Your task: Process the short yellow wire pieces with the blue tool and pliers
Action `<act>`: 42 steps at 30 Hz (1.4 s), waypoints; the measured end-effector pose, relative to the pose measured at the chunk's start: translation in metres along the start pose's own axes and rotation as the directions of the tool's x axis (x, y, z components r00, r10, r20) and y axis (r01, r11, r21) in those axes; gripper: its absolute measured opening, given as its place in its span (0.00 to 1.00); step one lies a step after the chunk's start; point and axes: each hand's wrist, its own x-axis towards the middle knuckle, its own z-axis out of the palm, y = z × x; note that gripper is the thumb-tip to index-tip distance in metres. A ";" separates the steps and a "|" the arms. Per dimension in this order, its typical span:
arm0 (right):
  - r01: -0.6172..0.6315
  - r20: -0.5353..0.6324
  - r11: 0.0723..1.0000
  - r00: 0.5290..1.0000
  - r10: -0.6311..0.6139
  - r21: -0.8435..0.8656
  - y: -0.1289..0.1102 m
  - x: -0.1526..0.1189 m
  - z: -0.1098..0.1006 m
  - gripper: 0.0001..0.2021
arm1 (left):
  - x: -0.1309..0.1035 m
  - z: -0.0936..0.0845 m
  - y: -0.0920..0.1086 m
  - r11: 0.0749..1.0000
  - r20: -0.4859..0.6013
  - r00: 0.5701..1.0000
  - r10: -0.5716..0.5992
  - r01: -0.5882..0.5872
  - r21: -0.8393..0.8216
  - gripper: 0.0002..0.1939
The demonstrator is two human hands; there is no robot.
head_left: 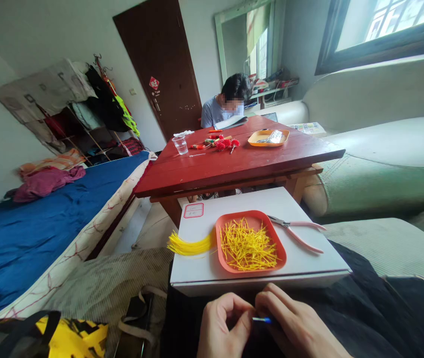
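Note:
Just in front of the white box [204, 271], my left hand [222, 325] and my right hand [294, 318] are close together with fingers pinched. A thin white-and-blue stick-like piece [262, 319] spans the gap between them, its ends hidden in my fingers. On the box sits a square orange tray [219, 261] holding many short yellow strips [247, 244]. A bundle of longer yellow strands [189, 244] lies left of the tray. Pink-handled pliers [297, 233] rest to its right, the metal jaws pointing at the rim.
Beyond the box stands a red wooden table [204, 169] with a plastic cup [180, 145], red fluffy pieces [223, 144] and an orange tray [256, 143]. A person [224, 102] sits behind it. A blue-covered bed [66, 209] is at left, a pale sofa [376, 164] at right.

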 end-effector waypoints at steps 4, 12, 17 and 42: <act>0.031 0.014 0.997 0.999 -0.030 -0.070 0.001 -0.001 0.000 0.13 | 0.000 0.001 0.002 1.000 -0.006 1.000 -0.021 0.021 -0.018 0.16; 0.022 0.009 0.999 1.000 -0.022 -0.043 0.000 -0.001 0.001 0.14 | 0.000 0.001 0.002 0.999 0.003 1.000 0.002 -0.002 -0.037 0.13; -0.093 0.039 0.986 0.995 0.088 0.136 -0.003 0.002 -0.002 0.08 | -0.001 0.002 0.003 0.998 0.026 1.000 0.005 -0.003 -0.066 0.15; -0.278 0.041 0.873 0.957 0.286 0.401 -0.008 0.006 -0.003 0.09 | -0.004 0.005 0.006 0.970 -0.049 0.991 0.125 -0.112 0.216 0.11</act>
